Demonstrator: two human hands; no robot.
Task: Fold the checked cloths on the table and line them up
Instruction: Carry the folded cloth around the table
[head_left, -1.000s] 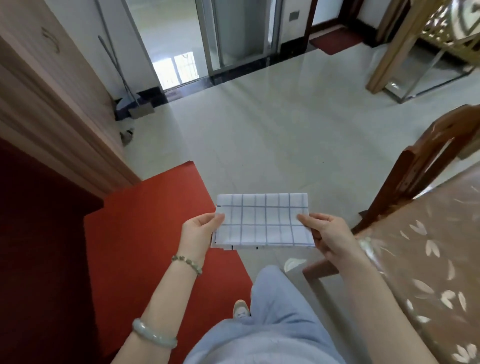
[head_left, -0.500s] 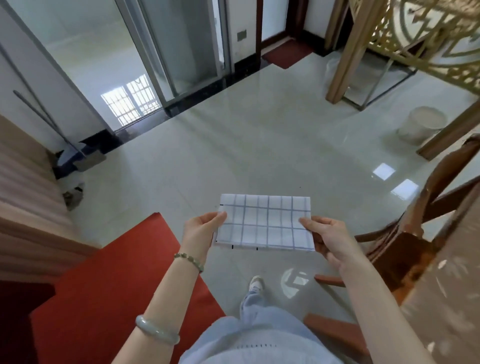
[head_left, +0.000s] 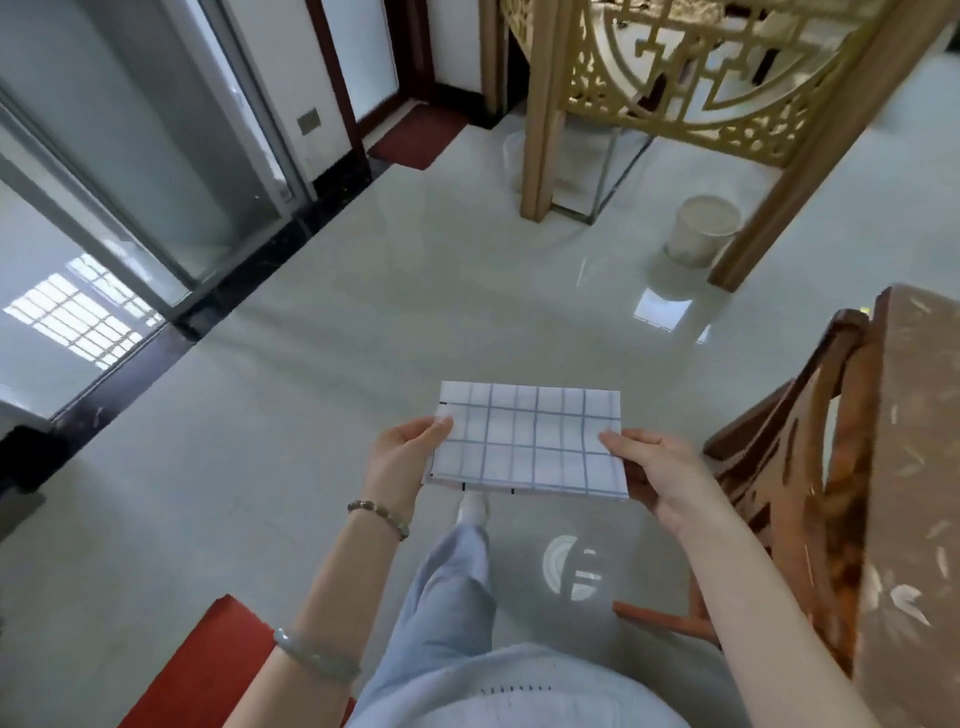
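Note:
A white cloth with blue checks (head_left: 527, 437), folded into a flat rectangle, is held level in the air over the tiled floor. My left hand (head_left: 402, 462) pinches its left edge and my right hand (head_left: 657, 475) pinches its right edge, thumbs on top. The table (head_left: 914, 467), under a brown covering with pale leaf prints, shows only at the right edge of the view; no other cloths are visible on it.
A wooden chair (head_left: 779, 467) stands between me and the table at the right. A red mat (head_left: 208, 670) lies at lower left. A pale bucket (head_left: 701, 228) sits by a gilded carved screen (head_left: 691, 78) farther off. Glass sliding doors (head_left: 130, 182) run along the left.
The view has swung right and upward, away from the wooden cabinet and red mat toward the screen and bucket. Both hands still hold the folded cloth the same way.

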